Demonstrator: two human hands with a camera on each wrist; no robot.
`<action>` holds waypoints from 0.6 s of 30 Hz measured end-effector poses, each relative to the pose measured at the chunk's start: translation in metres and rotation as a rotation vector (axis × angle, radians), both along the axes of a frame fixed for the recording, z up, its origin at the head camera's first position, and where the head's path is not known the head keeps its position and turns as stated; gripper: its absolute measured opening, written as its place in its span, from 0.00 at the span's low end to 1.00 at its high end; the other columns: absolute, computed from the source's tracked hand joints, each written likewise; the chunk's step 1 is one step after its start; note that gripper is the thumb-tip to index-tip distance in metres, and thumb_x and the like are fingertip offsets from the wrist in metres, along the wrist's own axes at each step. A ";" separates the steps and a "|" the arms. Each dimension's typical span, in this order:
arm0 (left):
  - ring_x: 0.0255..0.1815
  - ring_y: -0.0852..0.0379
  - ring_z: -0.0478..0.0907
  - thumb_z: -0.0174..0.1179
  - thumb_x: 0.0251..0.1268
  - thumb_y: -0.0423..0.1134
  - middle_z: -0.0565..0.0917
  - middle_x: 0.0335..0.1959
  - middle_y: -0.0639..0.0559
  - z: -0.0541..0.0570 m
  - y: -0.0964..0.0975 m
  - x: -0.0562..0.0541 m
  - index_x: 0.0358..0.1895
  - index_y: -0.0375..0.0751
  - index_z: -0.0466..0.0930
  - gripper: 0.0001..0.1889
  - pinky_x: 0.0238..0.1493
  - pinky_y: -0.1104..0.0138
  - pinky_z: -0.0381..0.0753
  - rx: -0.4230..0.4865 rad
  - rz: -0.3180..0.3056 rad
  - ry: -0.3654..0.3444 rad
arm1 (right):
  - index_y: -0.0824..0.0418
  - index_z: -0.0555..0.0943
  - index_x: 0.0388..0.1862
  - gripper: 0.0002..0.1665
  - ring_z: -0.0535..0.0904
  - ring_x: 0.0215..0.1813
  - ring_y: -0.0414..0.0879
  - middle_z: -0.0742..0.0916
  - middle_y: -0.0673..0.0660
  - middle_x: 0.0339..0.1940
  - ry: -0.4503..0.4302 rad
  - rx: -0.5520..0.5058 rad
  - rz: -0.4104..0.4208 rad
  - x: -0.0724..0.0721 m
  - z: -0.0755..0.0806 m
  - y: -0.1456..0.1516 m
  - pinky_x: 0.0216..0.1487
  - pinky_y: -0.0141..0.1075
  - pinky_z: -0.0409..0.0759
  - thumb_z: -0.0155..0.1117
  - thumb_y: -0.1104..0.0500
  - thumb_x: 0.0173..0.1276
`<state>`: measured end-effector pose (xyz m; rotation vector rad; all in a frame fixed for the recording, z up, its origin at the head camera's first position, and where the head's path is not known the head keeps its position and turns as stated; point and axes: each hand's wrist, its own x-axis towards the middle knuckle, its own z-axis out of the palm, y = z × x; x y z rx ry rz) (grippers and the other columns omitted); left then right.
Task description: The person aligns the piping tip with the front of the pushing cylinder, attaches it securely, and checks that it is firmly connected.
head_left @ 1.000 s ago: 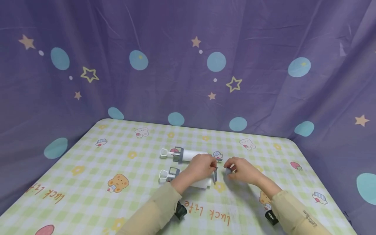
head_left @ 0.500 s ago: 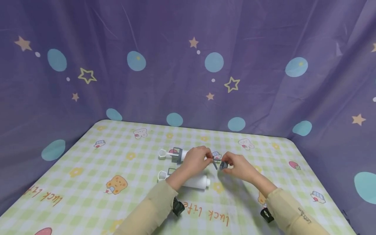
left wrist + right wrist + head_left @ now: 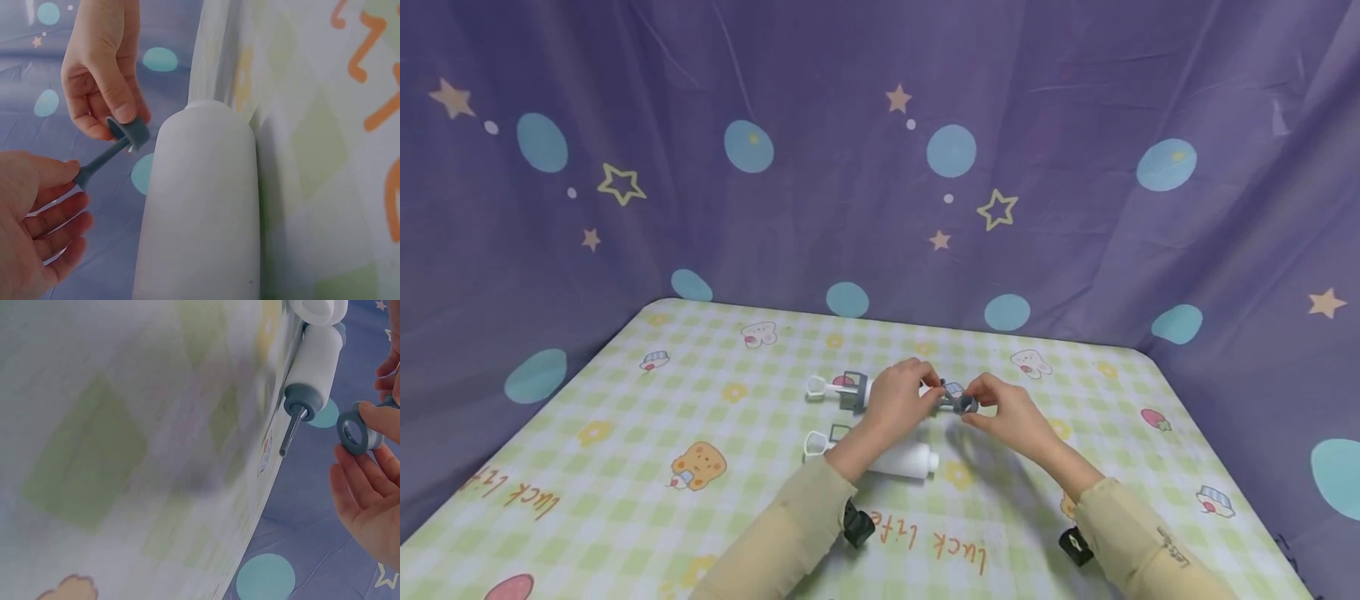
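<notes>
My left hand (image 3: 898, 402) pinches the end of a thin blue-grey nozzle (image 3: 103, 160) between thumb and fingertips. Opposite it, my right hand (image 3: 1011, 418) pinches a blue-grey ring cap (image 3: 137, 132) by its rim. In the left wrist view, the nozzle's far end overlaps the ring. Below my left forearm lies a white syringe-like tube (image 3: 904, 460), with a bare white neck at its right end. A second such tube (image 3: 315, 362) lies farther back, partly hidden by my left hand in the head view; it carries a grey cap with a slim nozzle (image 3: 291, 434).
White loop handles (image 3: 815, 444) of the tubes point left, beside grey frames (image 3: 853, 390). A green-checked tablecloth (image 3: 625, 492) covers the table. Behind it hangs a purple curtain (image 3: 820, 217). Black wrist straps (image 3: 857, 525) show below both sleeves.
Both hands have moved away from me, over toward the farther tube, and closer together. The nozzle and ring cap, apart earlier, now meet in view. The nearer tube's neck has come into sight.
</notes>
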<state>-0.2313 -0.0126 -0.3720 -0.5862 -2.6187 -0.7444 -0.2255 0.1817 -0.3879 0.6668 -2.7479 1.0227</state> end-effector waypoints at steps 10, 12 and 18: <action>0.27 0.62 0.74 0.63 0.54 0.47 0.80 0.29 0.58 0.004 -0.003 0.000 0.29 0.50 0.80 0.06 0.27 0.71 0.71 0.050 0.029 0.011 | 0.60 0.74 0.47 0.23 0.81 0.43 0.49 0.83 0.56 0.44 0.071 -0.074 0.014 -0.003 0.002 -0.010 0.47 0.38 0.78 0.70 0.59 0.53; 0.26 0.62 0.74 0.63 0.54 0.47 0.80 0.29 0.58 0.004 -0.003 0.001 0.29 0.50 0.80 0.06 0.27 0.72 0.70 0.049 0.027 0.019 | 0.61 0.74 0.48 0.24 0.81 0.43 0.49 0.83 0.56 0.44 0.080 -0.074 0.017 -0.004 0.002 -0.011 0.47 0.38 0.78 0.70 0.59 0.53; 0.30 0.61 0.75 0.63 0.54 0.46 0.81 0.29 0.56 0.002 -0.002 0.001 0.29 0.50 0.80 0.06 0.29 0.72 0.72 0.049 0.020 -0.003 | 0.62 0.74 0.49 0.25 0.81 0.45 0.50 0.83 0.57 0.46 0.071 -0.088 0.011 -0.006 0.001 -0.014 0.48 0.41 0.78 0.71 0.60 0.52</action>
